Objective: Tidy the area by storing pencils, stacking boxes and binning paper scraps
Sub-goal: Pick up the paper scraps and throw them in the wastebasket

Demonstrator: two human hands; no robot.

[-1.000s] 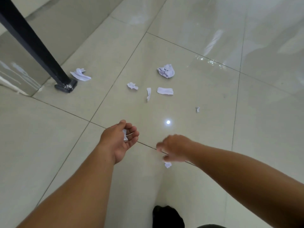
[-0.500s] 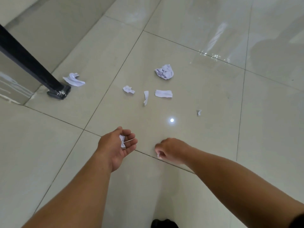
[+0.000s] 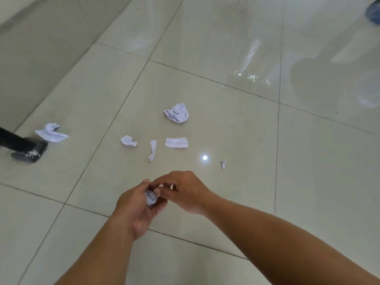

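Both hands meet low over the tiled floor. My left hand is cupped palm up and holds crumpled white paper scraps. My right hand touches it from the right, its fingertips pinching a small white scrap over the left palm. Several more scraps lie on the floor beyond: a crumpled ball, a flat piece, a thin strip, a small wad, a tiny bit and a larger crumpled piece at the left.
A black furniture leg with its foot stands at the left edge, next to the larger crumpled piece. A bright light spot reflects off the glossy tiles. Something blue shows in the top right corner.
My right hand lifted a small scrap off the floor and moved left to meet my left hand. The view has shifted forward, so the floor scraps sit lower in the frame.
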